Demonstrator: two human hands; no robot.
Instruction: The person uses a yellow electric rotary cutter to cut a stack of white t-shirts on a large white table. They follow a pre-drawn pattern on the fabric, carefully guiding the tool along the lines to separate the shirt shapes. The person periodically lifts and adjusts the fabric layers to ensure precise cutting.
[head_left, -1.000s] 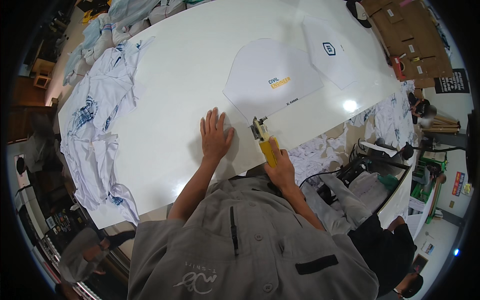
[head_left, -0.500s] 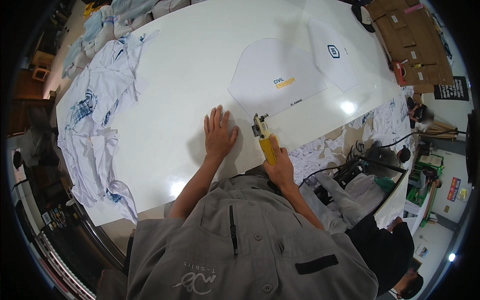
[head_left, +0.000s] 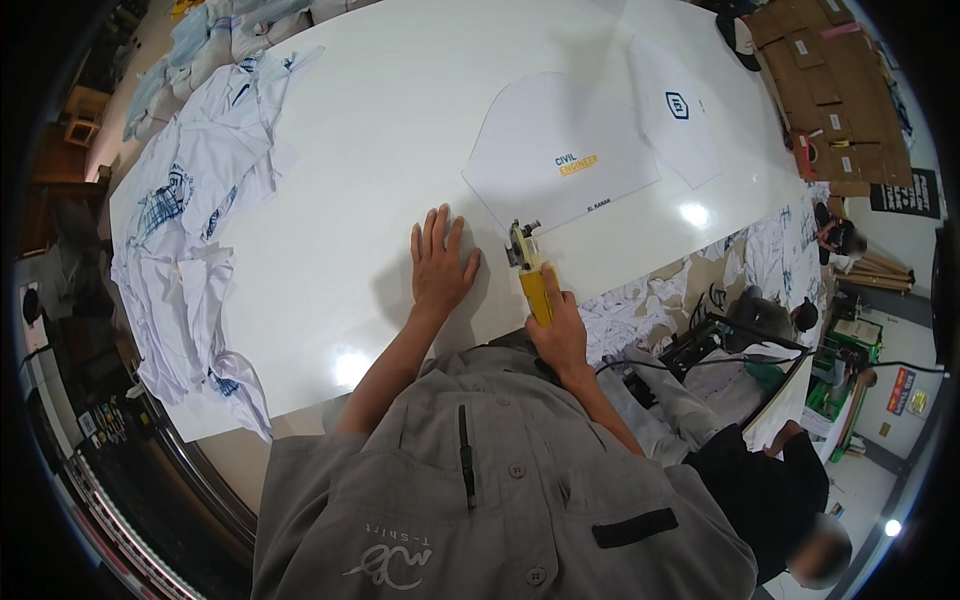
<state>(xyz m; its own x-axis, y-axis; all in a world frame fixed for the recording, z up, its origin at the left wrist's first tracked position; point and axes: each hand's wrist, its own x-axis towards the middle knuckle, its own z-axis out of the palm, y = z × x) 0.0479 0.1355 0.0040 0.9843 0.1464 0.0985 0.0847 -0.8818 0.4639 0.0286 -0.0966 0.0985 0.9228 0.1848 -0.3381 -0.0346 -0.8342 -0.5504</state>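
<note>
My right hand (head_left: 562, 332) is wrapped round the yellow body of an electric fabric cutter (head_left: 536, 290). The cutter's metal head rests on the white table (head_left: 340, 180) just below the lower left corner of a white cut sleeve piece (head_left: 555, 130), which bears small blue and yellow lettering. Flat on the tabletop to the left of the cutter lies my left hand (head_left: 441, 268), fingers stretched out and holding nothing. Beyond the sleeve piece, to the right, lies a second white cut piece (head_left: 680, 120) with a dark blue emblem.
Crumpled white fabric with blue print (head_left: 190, 210) lines the table's left side. A dark cap (head_left: 738, 40) sits at the far right edge by cardboard (head_left: 840, 90). White scraps (head_left: 635, 315) lie below the right edge, near a black-framed bin (head_left: 735, 370). A person in black (head_left: 760, 490) is close on my right.
The view has shifted slightly, and both hands and the cutter stay in nearly the same place on the table. The person in black at the right has moved a little.
</note>
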